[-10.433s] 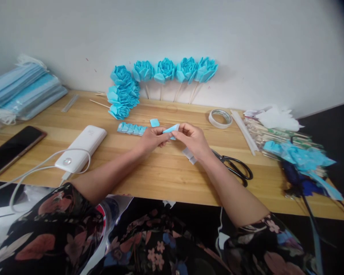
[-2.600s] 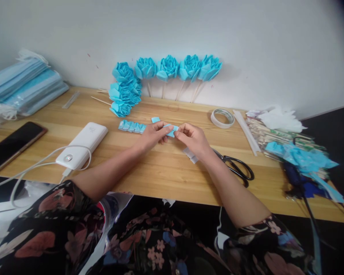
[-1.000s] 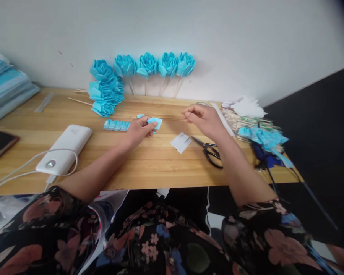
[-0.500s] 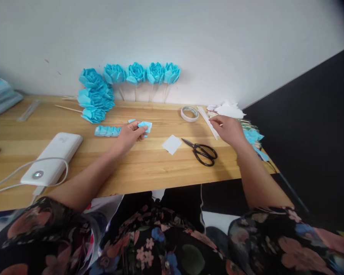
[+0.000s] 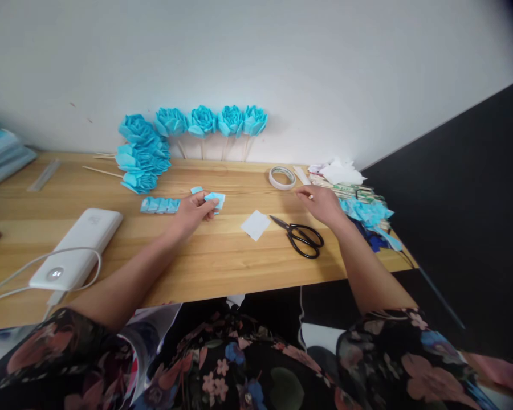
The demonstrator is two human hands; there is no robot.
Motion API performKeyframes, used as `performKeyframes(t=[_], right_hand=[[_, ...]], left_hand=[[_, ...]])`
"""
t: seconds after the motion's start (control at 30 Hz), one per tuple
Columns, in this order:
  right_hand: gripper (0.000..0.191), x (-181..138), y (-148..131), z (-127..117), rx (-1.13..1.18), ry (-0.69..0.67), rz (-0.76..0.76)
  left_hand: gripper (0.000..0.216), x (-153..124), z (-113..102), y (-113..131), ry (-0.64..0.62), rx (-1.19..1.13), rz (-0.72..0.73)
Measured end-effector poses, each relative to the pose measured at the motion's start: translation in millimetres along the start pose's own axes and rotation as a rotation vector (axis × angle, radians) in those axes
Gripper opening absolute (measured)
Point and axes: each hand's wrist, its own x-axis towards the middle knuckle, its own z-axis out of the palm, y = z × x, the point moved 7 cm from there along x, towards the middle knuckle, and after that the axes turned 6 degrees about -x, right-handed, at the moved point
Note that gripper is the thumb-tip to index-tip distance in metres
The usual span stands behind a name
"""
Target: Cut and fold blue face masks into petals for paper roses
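Note:
My left hand [image 5: 191, 215] pinches a small piece of blue crepe paper [image 5: 216, 199] between thumb and fingers, above the table. Beside it on the wood lies a row of folded blue paper pieces [image 5: 159, 205], partly covered by the hand. My right hand [image 5: 320, 204] is closed in a pinch over a white strip [image 5: 301, 175], near the roll of tape [image 5: 282, 178]. Whatever its fingertips hold is too small to make out. Between the hands lie a white paper square [image 5: 255, 225] and black-handled scissors [image 5: 301, 235] with their blades together.
Blue paper flowers on sticks [image 5: 203, 121] lean against the wall, with more piled [image 5: 141, 154] at left. A white power bank [image 5: 77, 247] with a cable lies front left. Paper scraps and sticks [image 5: 346, 176] are heaped at the right end of the table.
My right hand has moved left across the white strip, toward the tape roll. My left hand keeps the blue paper in nearly the same place. The camera view has tilted slightly upward.

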Motion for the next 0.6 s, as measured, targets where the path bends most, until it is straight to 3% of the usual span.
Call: performKeyframes(t=[0.23,0.43,0.6], right_hand=[[0.029,16.2,-1.6,15.2,0.035,0.034,-0.083],[0.036,29.8,-8.1,16.3,-0.076,0.152,-0.192],[0.031,43.1,-19.0,31.8,-0.095,0.099,-0.239]], left_hand=[[0.036,0.2,-0.7,-3.6,0.009,0.014,-0.042],[0.035,-3.3,3.1,-2.3,-0.031,0.078,-0.056],[0.038,-7.2,11.2,1.4,-0.099,0.148,-0.114]])
